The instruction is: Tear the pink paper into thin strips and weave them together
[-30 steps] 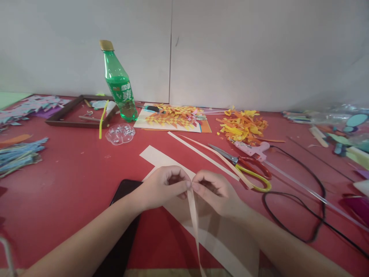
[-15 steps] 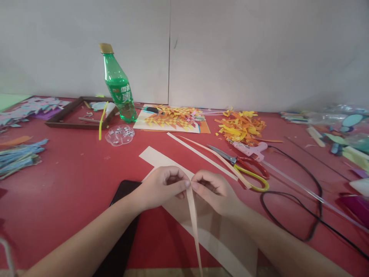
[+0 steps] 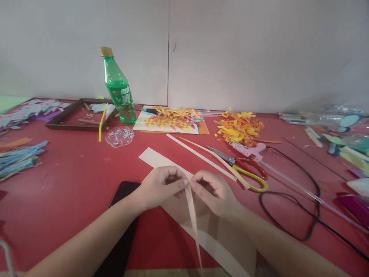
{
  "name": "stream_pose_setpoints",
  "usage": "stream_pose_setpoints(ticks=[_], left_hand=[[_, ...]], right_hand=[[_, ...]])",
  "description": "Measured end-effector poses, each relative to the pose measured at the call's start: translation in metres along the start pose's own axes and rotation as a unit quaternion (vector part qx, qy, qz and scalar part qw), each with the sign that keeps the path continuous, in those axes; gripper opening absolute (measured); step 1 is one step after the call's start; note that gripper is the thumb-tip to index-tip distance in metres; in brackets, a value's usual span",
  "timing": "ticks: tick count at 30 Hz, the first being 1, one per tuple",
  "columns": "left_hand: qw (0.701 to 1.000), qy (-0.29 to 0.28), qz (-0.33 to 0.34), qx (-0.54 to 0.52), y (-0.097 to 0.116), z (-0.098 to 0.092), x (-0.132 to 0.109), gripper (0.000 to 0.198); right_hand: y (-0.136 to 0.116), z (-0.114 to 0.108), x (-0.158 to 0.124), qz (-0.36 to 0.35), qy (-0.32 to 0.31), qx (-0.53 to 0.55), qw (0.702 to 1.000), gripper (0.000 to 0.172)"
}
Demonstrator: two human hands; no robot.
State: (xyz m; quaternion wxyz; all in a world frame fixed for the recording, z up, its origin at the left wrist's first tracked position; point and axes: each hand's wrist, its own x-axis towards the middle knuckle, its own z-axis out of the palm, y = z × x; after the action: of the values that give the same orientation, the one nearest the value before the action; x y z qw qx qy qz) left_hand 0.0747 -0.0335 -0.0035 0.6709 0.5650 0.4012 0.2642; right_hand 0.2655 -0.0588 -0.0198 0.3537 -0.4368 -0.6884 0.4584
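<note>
Between my two hands hangs a narrow peach paper strip (image 3: 192, 219), its top end pinched and its lower end tapering down toward the table edge. My left hand (image 3: 167, 186) closes thumb and fingers on that top end. My right hand (image 3: 215, 192) pinches at the same spot, fingertips nearly touching the left ones. Below them lies a sheet of beige paper (image 3: 230, 246), with another beige piece (image 3: 152, 157) showing past my left hand. Two cut strips, one pale (image 3: 198, 156) and one peach (image 3: 223, 159), lie beyond my right hand beside scissors (image 3: 245, 169) with red and yellow handles.
A dark phone-like slab (image 3: 123, 227) lies under my left forearm. Farther back are a green bottle (image 3: 119, 88), a clear bead tray (image 3: 119, 136), a brown frame (image 3: 75, 127) and orange paper scraps (image 3: 240, 129). A pink glue gun (image 3: 249, 151) trails a black cord (image 3: 318, 204) at right.
The view has shifted very slightly. Both hands keep their pinch on the strip in nearly the same place.
</note>
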Motion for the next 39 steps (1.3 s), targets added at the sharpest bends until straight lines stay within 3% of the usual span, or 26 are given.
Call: stream_pose_setpoints(ticks=[6, 12, 17, 39], left_hand=[[1.000, 0.006, -0.003, 0.015, -0.0015, -0.0011, 0.0002, 0.022], [0.998, -0.052, -0.005, 0.042, -0.0024, -0.0021, -0.0015, 0.027], [0.999, -0.027, 0.004, 0.044, -0.0024, -0.0023, -0.0009, 0.024], [1.000, -0.016, 0.007, 0.022, 0.0015, -0.0007, -0.0003, 0.022]], right_hand=[[0.0005, 0.0001, 0.0002, 0.009, 0.007, -0.016, 1.000, 0.021], [0.0003, -0.0015, 0.0011, 0.017, 0.016, -0.005, 1.000, 0.023], [-0.0009, -0.0018, 0.0009, 0.028, 0.007, 0.030, 0.999, 0.025], [0.0033, 0.0002, 0.0003, -0.022, 0.036, -0.024, 0.999, 0.021]])
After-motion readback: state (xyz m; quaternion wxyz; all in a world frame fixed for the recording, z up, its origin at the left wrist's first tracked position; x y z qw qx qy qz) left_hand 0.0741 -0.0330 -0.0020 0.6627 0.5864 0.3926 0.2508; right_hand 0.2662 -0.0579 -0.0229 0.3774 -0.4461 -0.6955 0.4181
